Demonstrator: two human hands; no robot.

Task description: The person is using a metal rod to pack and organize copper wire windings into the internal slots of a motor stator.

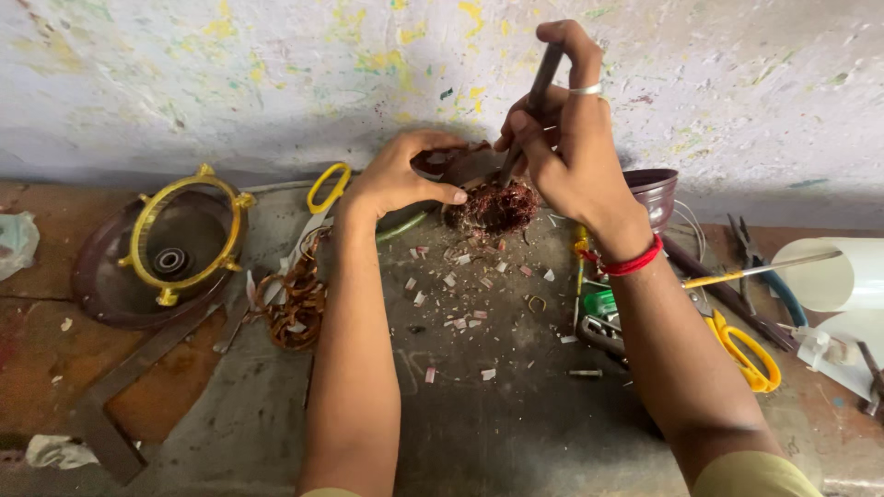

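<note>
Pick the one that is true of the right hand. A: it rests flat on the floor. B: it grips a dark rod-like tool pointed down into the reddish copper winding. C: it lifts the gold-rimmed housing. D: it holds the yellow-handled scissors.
B: the right hand wraps a dark tool whose tip meets the copper winding, which the left hand steadies.

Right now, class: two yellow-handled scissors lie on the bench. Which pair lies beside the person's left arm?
The scissors with one visible yellow loop, by the copper wire coil; the other scissors lie beside the right forearm.
</note>
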